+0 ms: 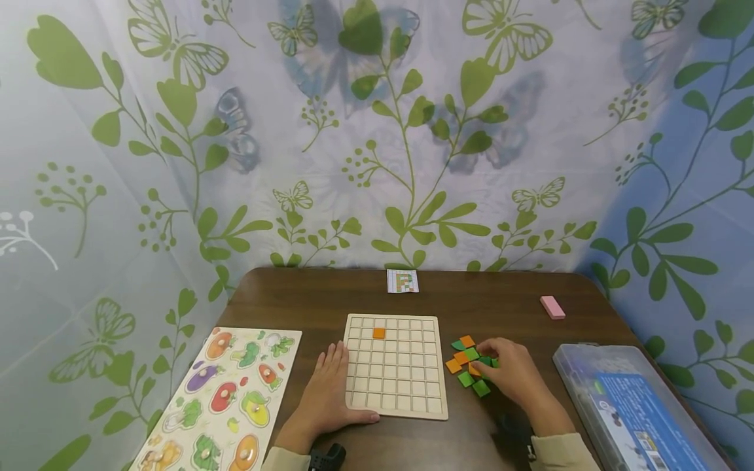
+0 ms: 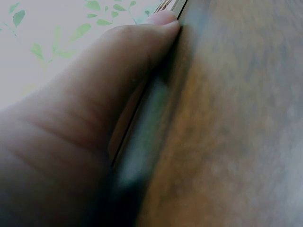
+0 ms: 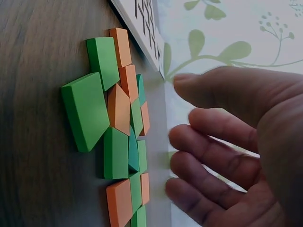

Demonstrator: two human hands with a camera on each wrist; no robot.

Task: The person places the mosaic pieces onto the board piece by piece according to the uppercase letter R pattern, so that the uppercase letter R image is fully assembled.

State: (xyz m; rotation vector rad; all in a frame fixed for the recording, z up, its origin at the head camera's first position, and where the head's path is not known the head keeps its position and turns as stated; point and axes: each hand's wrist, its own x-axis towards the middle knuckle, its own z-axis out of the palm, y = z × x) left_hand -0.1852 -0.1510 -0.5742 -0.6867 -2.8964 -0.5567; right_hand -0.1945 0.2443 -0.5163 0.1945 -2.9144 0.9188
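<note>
A pale wooden grid board [image 1: 396, 384] lies on the table, one orange square tile [image 1: 379, 333] set in a cell near its upper left. My left hand [image 1: 325, 394] rests at the board's left side, fingers straight along that edge and thumb by the lower left corner. To the right of the board is a loose cluster of orange and green tiles, among them a green tile [image 3: 85, 113] and an orange tile [image 3: 118, 109]. Above this cluster hovers my right hand [image 1: 511, 370], fingers loosely bent and nothing between them in the right wrist view.
On the left lies a vegetable puzzle board [image 1: 235, 356]. A small pattern card [image 1: 403, 281] is at the table's back edge. A pink block [image 1: 552, 307] sits at the back right, and a clear plastic case [image 1: 589, 366] with a blue label lies along the right side.
</note>
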